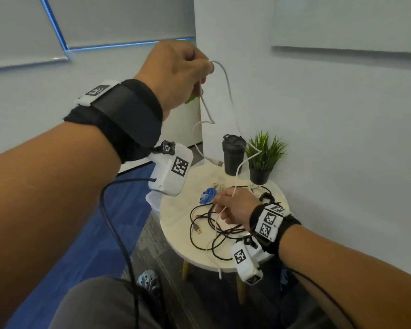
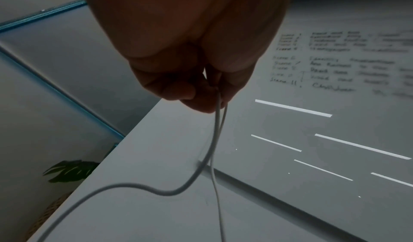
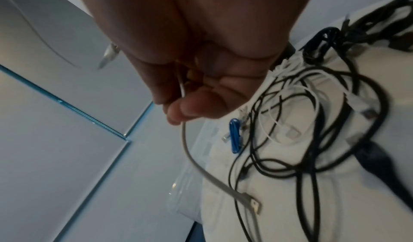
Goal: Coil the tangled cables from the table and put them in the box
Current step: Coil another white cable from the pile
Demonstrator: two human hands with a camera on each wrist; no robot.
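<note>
A thin white cable (image 1: 228,87) hangs in the air between my two hands. My left hand (image 1: 201,65) is raised high and pinches it near one end; two strands (image 2: 215,131) drop from its fingers and the free plug (image 1: 217,161) dangles below. My right hand (image 1: 220,206) hovers just over the round white table (image 1: 176,210) and grips the same cable (image 3: 186,147) lower down. Tangled black cables (image 1: 214,230) and a small blue bundle (image 1: 207,195) lie on the tabletop. A clear plastic box (image 1: 153,201) shows at the table's left edge, mostly hidden behind my left wrist camera.
A black lidded cup (image 1: 233,154) and a potted green plant (image 1: 262,157) stand at the table's back edge by the white wall. More black cable and a dark strap (image 1: 267,198) lie beside my right wrist. Blue and grey carpet lies below, with a shoe (image 1: 147,280).
</note>
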